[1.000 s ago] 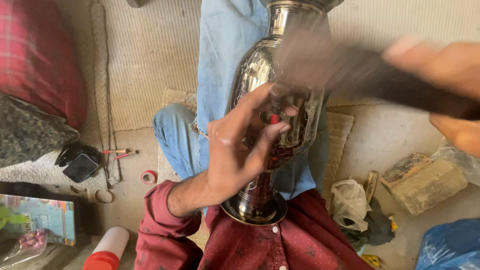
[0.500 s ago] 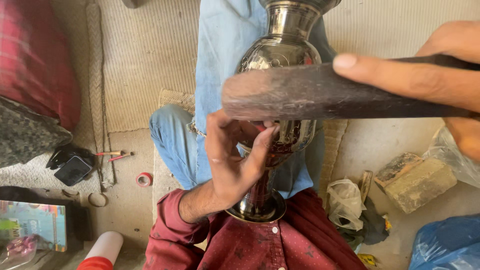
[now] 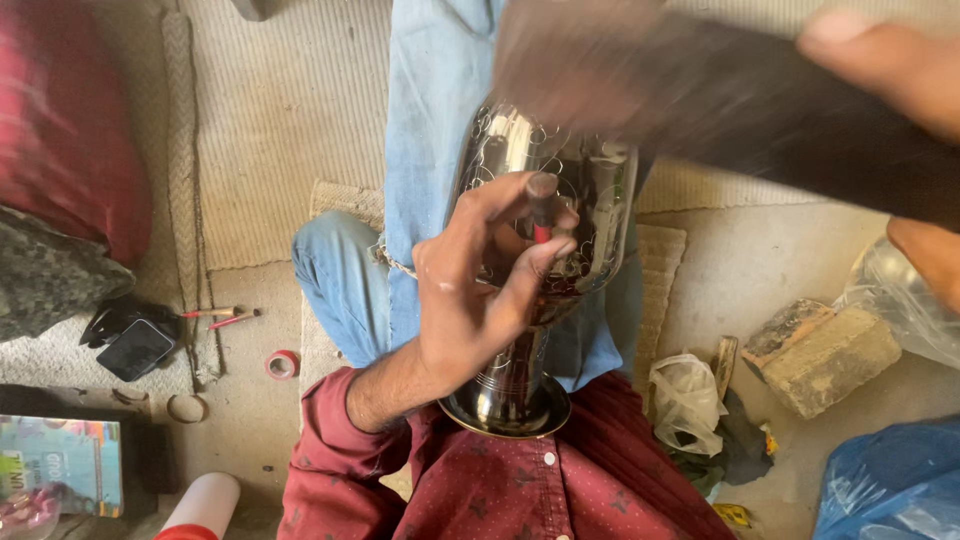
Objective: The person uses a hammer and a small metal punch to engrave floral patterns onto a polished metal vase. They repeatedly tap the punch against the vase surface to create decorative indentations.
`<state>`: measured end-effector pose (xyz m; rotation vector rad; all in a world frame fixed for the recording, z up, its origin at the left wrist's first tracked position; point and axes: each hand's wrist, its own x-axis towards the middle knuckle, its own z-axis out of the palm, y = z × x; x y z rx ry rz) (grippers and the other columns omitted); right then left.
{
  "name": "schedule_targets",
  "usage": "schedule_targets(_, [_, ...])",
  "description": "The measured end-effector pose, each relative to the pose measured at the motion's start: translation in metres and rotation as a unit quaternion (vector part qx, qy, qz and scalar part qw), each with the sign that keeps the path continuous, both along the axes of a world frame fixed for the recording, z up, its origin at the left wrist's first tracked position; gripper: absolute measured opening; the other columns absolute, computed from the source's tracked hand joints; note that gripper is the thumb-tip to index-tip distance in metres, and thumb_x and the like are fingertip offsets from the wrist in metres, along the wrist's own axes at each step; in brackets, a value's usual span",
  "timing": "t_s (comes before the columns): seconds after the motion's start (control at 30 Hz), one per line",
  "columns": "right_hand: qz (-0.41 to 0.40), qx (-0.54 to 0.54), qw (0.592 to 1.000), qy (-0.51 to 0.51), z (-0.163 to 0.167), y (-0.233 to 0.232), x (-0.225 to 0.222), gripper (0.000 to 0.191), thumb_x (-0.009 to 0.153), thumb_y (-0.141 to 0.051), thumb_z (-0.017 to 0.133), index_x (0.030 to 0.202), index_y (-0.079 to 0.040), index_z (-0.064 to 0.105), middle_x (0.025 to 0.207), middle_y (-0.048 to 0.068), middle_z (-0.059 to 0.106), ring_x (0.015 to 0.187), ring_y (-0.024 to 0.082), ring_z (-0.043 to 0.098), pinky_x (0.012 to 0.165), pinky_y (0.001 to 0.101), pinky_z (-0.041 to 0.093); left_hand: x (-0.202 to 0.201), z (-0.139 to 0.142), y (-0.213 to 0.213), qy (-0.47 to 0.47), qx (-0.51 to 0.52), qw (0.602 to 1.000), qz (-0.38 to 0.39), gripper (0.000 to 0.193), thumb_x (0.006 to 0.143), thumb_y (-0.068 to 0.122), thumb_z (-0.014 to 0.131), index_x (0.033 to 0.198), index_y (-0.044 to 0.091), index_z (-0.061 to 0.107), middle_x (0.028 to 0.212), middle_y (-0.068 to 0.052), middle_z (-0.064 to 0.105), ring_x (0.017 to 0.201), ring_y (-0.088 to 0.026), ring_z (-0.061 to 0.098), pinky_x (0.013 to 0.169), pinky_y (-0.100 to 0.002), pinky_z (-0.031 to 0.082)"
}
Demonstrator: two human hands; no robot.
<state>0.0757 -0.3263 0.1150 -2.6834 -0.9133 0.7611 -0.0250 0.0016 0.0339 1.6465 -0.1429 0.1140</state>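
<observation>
Engraving a metal vase (image 3: 540,200) lying across the lap.
Left hand (image 3: 470,290) is pinching a chisel (image 3: 541,205) against it, centre frame; right hand (image 3: 900,80), upper right, is gripping a blurred hammer (image 3: 700,90).

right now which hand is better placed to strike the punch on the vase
Right. The right hand holds the hammer raised above the punch; the left hand pinches that punch against the vase.
</observation>
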Motion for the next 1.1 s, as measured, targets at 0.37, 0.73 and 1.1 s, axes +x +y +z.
schedule_targets(0.37, [0.014,0.132,0.986,-0.103,0.0,0.008,-0.025,0.064,0.092,0.019,0.054,0.152,-0.001,0.044,0.089,0.013,0.069,0.067,0.017,0.063,0.074,0.0286,0.056,-0.008,-0.01,0.009,-0.007,-0.067,0.998,-0.019,0.042,0.107,-0.006,0.071,0.139,0.0,0.045,0.118,-0.016,0.073,0.087,-0.014,0.077,0.072,-0.022,0.065])
schedule_targets(0.73, [-0.035,0.113,0.993,-0.006,-0.019,-0.023,-0.038,0.054,0.094,0.012,0.055,0.146,0.001,0.045,0.088,0.013,0.069,0.067,0.016,0.064,0.071,0.0277,0.055,-0.004,-0.015,0.014,-0.097,-0.056,0.992,-0.061,0.038,0.11,-0.009,0.065,0.142,0.002,0.046,0.121,-0.018,0.072,0.094,-0.017,0.079,0.077,-0.024,0.068])
schedule_targets(1.1, [-0.007,0.122,0.992,0.0,-0.033,-0.01,-0.034,0.044,0.097,0.009,0.057,0.139,0.002,0.047,0.086,0.014,0.067,0.065,0.016,0.064,0.069,0.0284,0.054,-0.003,-0.014,0.01,-0.099,0.0,0.995,-0.027,0.043,0.101,-0.01,0.07,0.138,-0.001,0.049,0.113,-0.014,0.075,0.091,-0.019,0.079,0.074,-0.027,0.065])
